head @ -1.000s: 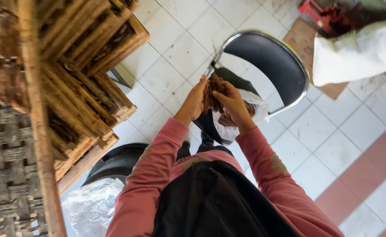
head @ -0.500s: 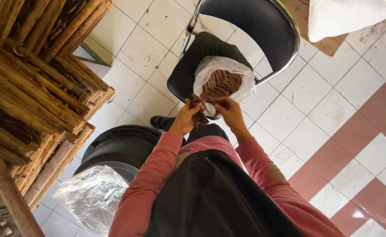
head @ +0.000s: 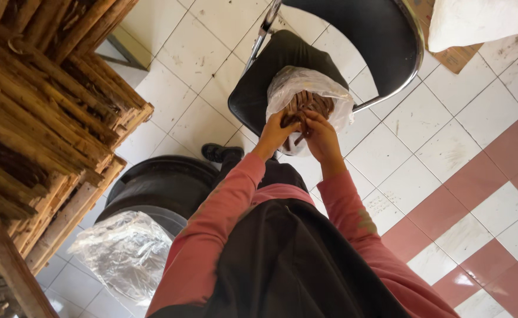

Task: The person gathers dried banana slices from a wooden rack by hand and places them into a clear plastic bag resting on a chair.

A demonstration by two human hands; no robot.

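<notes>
A: What is seen around the work, from the biggest thing down?

B: A stack of woven wooden frames (head: pixel 47 118) is seen at the left, a black chair (head: pixel 353 41) ahead on the white tiled floor (head: pixel 424 147), a black round bin (head: pixel 159 185) beside it, and a crumpled clear sheet (head: pixel 123 250) near the bin. A clear plastic bag (head: pixel 309 88) is stood on the chair seat, filled with brown sticks (head: pixel 309 103).

A: What is changed from a second ago?

B: The bundle was then held up between the hands, close to the chest. Now the bag is rested on the seat, and its mouth is spread open, so the sticks are shown standing inside.

A: And the grip?

B: The left hand (head: pixel 278 131) is closed on the bag's near edge and the sticks there; the right hand (head: pixel 321 135) is curled round a few sticks, pinched between fingers and thumb. The bundle's weight is judged to be borne by the chair, so single sticks can be handled.
</notes>
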